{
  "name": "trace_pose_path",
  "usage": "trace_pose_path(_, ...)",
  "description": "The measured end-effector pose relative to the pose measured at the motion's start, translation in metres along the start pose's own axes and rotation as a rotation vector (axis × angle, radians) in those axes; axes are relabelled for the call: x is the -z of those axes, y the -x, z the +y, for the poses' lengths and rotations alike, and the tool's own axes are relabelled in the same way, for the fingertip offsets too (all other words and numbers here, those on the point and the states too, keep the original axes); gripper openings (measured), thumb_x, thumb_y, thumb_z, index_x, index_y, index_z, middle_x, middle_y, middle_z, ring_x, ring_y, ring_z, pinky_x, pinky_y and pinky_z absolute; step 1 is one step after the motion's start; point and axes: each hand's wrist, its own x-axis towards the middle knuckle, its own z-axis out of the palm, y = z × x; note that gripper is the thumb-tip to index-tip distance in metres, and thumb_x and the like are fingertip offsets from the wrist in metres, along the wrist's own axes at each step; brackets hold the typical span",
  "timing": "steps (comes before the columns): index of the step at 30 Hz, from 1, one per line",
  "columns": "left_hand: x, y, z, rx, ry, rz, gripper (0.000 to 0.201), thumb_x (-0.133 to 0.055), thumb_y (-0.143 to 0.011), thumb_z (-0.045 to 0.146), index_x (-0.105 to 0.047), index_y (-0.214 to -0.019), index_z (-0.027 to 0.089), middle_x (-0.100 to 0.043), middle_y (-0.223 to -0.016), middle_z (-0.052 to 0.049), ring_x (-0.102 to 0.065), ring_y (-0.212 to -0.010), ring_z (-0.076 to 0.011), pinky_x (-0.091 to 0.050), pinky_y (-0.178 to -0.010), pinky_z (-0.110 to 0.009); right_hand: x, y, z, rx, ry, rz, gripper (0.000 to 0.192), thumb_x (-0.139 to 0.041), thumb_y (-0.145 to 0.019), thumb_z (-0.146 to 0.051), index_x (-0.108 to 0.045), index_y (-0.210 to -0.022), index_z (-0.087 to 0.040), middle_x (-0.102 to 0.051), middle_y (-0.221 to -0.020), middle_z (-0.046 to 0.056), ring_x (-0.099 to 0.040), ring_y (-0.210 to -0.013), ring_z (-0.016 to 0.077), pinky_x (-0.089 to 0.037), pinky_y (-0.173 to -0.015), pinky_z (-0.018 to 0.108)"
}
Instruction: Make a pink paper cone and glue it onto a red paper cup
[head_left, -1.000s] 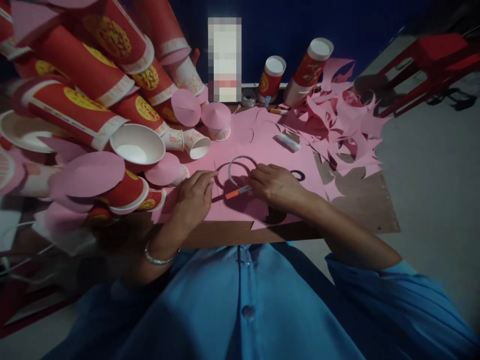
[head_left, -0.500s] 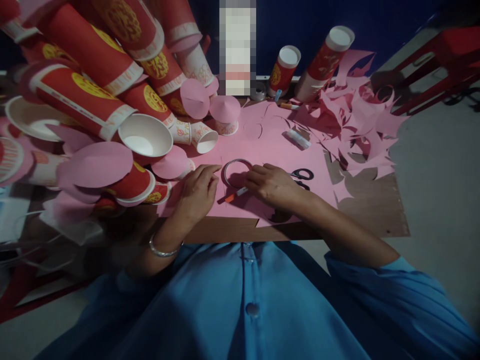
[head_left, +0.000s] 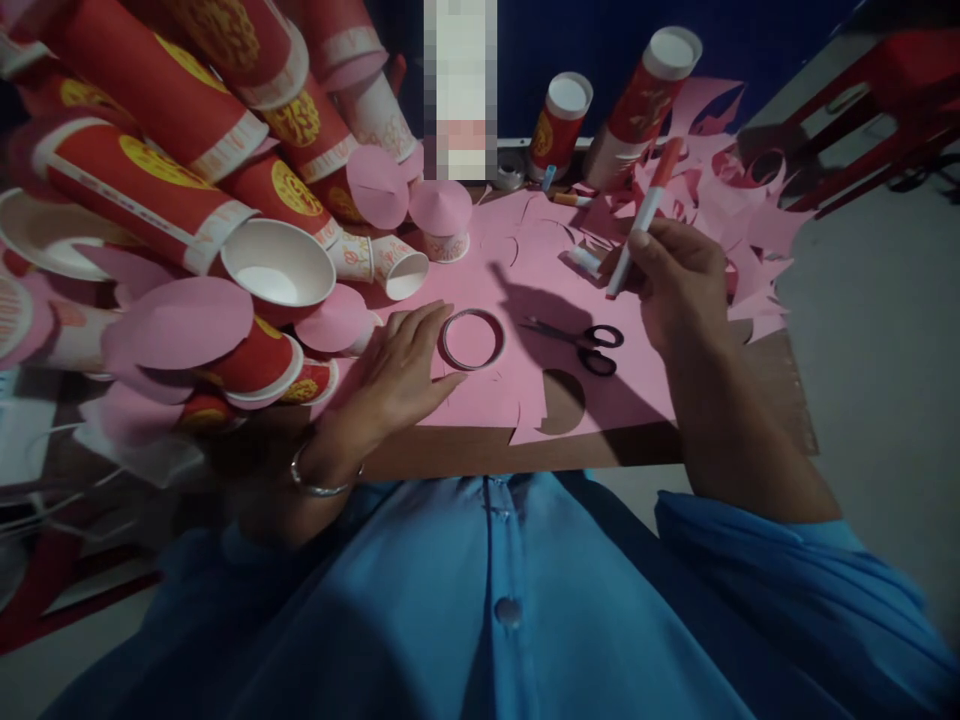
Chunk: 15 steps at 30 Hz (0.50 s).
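Observation:
My left hand (head_left: 401,372) lies flat on the pink paper sheet (head_left: 517,300), its fingers spread and touching the left side of a thin metal ring (head_left: 472,340) that rests on the sheet. My right hand (head_left: 679,285) is raised over the right part of the sheet and grips a red and white marker pen (head_left: 643,216), which points up and to the right. Black-handled scissors (head_left: 581,342) lie on the paper between the ring and my right hand.
Stacks of red and gold paper cups (head_left: 172,170), some capped with pink paper circles (head_left: 180,322), pile up at the left. Pink paper scraps (head_left: 720,190) heap at the back right. Two cup stacks (head_left: 645,100) stand at the back. A wooden board (head_left: 517,450) lies under the sheet.
My right hand lifted the marker off the paper beside the ring and moved up and to the right. My left hand flattened beside the ring. The scissors are now uncovered.

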Motion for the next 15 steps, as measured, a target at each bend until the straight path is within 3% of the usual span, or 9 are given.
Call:
trace_pose_path(6, -0.004, -0.016, 0.003, 0.011, 0.014, -0.099, 0.099, -0.089, -0.077, 0.032, -0.036, -0.161, 0.022, -0.052, -0.161, -0.015, -0.046, -0.146, -0.0373, -0.041, -0.123, -0.058, -0.007, -0.024, 0.017, -0.072, -0.073, -0.104, 0.036, -0.079, -0.089, -0.060, -0.069, -0.094, -0.025, -0.070, -0.075, 0.001, -0.069, -0.067, 0.0171, -0.056, -0.056, 0.029)
trace_pose_path(15, -0.006, -0.015, 0.003, 0.034, 0.026, -0.079, 0.082, -0.085, -0.083, 0.032, -0.045, -0.153, 0.021, -0.059, -0.156, -0.013, -0.051, -0.143, -0.0350, -0.044, -0.121, -0.055, -0.021, -0.025, 0.041, -0.104, -0.044, -0.099, 0.044, -0.079, -0.087, -0.066, -0.070, -0.099, -0.025, -0.067, -0.074, -0.002, -0.063, -0.063, 0.0143, -0.055, -0.057, 0.027)
